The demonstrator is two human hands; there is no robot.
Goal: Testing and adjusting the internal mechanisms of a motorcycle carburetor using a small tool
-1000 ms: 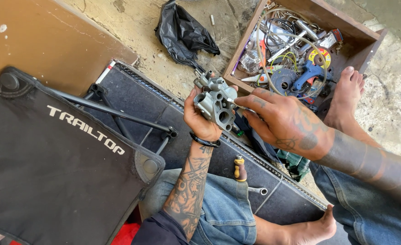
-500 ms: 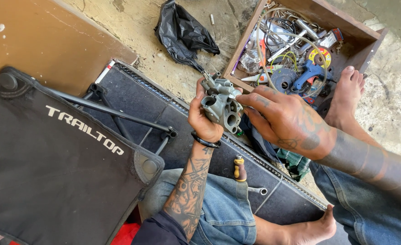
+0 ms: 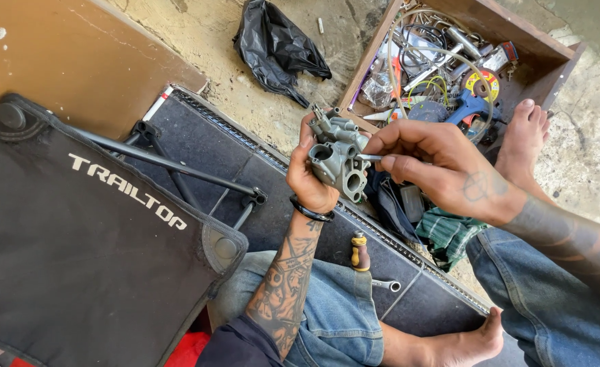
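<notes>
Above the black ribbed mat: I see the grey cast-metal carburettor body held up, over the mat's far edge.
Left hand: wrapped around the casting's left side, gripping it.
Right hand: fingers pinched narrow on a thin metal pin touching the casting.
Mat: a yellow-handled screwdriver lies near my left knee.
Beyond the far edge: a wooden box of tools and wires; a crumpled black plastic bag just left of it.

Left hand raised in closed grip, right hand pinching fingertips beside it
</notes>
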